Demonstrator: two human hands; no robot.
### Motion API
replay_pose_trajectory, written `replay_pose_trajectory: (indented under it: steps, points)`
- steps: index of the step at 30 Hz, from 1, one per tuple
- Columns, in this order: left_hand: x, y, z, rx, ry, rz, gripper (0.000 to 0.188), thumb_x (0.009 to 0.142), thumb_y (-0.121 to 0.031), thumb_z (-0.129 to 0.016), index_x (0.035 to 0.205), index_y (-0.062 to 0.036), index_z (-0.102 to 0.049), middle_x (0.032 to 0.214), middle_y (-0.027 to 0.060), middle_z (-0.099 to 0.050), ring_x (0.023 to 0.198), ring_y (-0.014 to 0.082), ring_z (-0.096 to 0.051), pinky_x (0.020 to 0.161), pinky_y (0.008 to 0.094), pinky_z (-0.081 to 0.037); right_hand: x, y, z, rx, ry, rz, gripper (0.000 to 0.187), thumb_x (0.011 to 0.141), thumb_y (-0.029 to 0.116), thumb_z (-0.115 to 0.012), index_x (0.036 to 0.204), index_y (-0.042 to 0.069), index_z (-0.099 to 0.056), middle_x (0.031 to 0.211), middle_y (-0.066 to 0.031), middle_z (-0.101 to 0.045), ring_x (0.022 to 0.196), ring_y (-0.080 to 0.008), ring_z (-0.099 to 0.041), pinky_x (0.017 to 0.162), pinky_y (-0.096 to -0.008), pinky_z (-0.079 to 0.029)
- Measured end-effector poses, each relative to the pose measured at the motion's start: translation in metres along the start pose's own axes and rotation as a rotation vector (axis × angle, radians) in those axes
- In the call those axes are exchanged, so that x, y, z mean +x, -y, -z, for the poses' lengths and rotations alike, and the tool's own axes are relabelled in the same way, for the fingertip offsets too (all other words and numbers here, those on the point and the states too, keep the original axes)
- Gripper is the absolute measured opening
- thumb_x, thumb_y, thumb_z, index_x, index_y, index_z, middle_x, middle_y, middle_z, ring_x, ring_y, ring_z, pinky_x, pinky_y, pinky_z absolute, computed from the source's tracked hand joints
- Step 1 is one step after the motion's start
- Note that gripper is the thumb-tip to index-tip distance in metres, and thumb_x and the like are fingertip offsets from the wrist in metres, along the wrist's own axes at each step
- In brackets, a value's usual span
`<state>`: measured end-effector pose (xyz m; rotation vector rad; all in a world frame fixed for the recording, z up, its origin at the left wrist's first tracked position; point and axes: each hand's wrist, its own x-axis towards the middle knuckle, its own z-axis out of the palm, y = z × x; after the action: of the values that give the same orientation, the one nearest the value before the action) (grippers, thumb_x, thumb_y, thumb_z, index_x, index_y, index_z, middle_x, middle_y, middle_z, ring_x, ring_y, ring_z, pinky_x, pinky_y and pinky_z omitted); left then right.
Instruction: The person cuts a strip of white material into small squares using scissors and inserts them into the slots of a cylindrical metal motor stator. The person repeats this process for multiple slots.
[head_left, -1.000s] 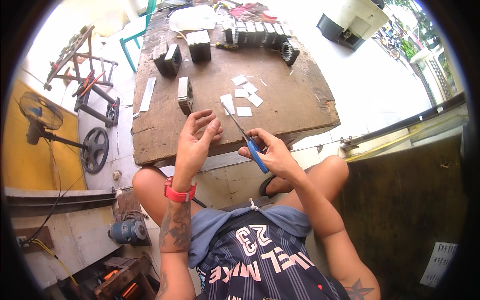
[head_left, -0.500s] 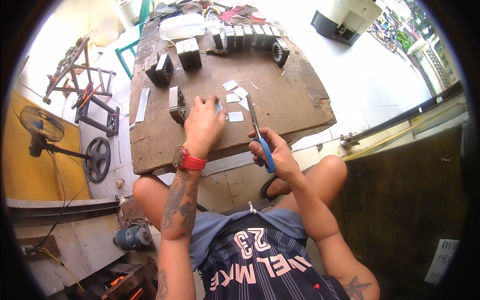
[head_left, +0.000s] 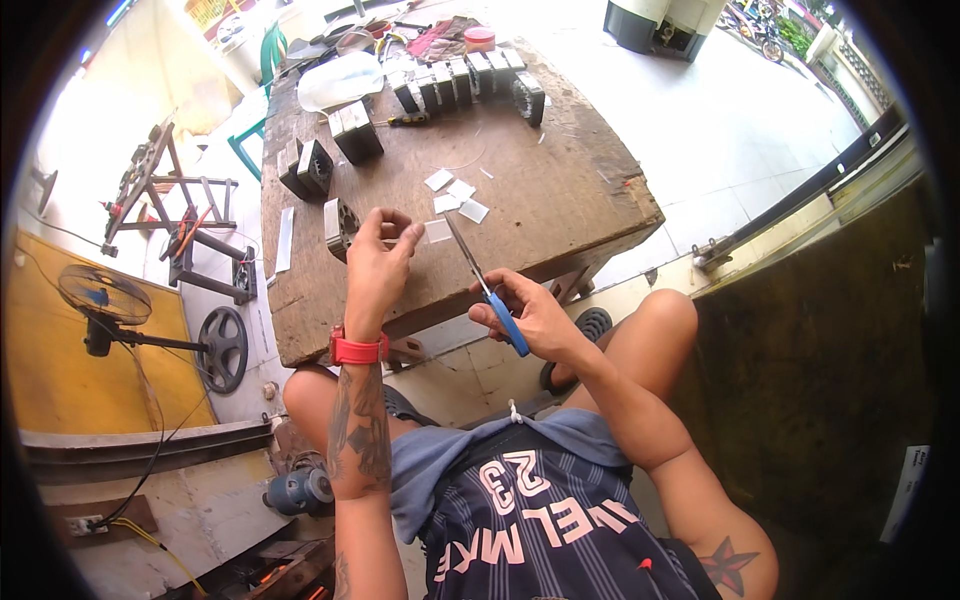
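At 12 o'clock, wooden table (head_left: 565, 190). Left hand (head_left: 374, 262) at 10, fingers curled, can't tell if pinching anything; right hand (head_left: 535, 315) clasping blue-handled scissors (head_left: 507, 322) pointing toward 11. Metal block (head_left: 336, 230) just beside left hand. White pieces (head_left: 461, 190) on table, right hand's 11.

Blue-handled scissors (head_left: 492, 299) here, white slips (head_left: 461, 190) there, bright red on the wristwatch (head_left: 357, 350), and a dark jersey (head_left: 530, 480), pale-striped!

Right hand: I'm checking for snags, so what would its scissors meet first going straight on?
The scissors in the right hand would probably meet the white piece at their tip; their height above the table is unclear.
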<state>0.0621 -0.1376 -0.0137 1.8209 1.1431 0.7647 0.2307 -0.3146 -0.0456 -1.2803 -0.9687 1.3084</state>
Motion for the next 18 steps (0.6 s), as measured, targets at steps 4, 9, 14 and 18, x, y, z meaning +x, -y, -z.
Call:
replay_pose_trajectory:
  steps: [4, 9, 14, 18]
  points:
    - [-0.011, -0.010, 0.001, -0.315, -0.074, 0.060, 0.036, 0.098, -0.032, -0.078, 0.118, -0.0044, -0.068, 0.099, 0.0092, -0.076, 0.083, 0.0110, -0.068, 0.065, 0.0250, -0.052, -0.003, 0.002, -0.001, 0.010, 0.002, -0.026, 0.044, 0.093, 0.030, -0.086, 0.120, 0.004, -0.063, 0.080, 0.0047, -0.061, 0.070, -0.0028, -0.056, 0.060, -0.0210, -0.046]
    - [-0.020, -0.020, 0.003, -0.363, -0.060, 0.035, 0.033, 0.100, -0.026, -0.077, 0.118, -0.0006, -0.066, 0.103, 0.0122, -0.075, 0.090, 0.0156, -0.072, 0.072, 0.0272, -0.059, -0.003, 0.000, -0.007, -0.124, -0.010, 0.030, 0.053, 0.088, 0.040, -0.089, 0.118, 0.002, -0.066, 0.077, 0.0017, -0.063, 0.069, -0.0051, -0.057, 0.061, -0.0226, -0.046]
    - [-0.024, -0.021, 0.004, -0.667, 0.071, 0.085, 0.027, 0.101, -0.015, -0.074, 0.117, 0.0042, -0.065, 0.107, 0.0123, -0.073, 0.095, 0.0189, -0.073, 0.086, 0.0327, -0.066, 0.000, -0.001, -0.009, -0.172, -0.038, 0.046, 0.064, 0.085, 0.050, -0.089, 0.120, 0.000, -0.069, 0.080, -0.0035, -0.067, 0.073, -0.0082, -0.061, 0.064, -0.0256, -0.049]
    - [-0.029, -0.017, 0.005, -0.698, 0.143, 0.117, 0.027, 0.101, -0.015, -0.075, 0.117, 0.0044, -0.065, 0.107, 0.0106, -0.072, 0.097, 0.0166, -0.072, 0.086, 0.0320, -0.066, 0.001, 0.002, -0.011, -0.026, 0.003, 0.002, 0.062, 0.087, 0.049, -0.088, 0.120, 0.001, -0.069, 0.079, -0.0015, -0.065, 0.071, -0.0079, -0.060, 0.062, -0.0249, -0.048]
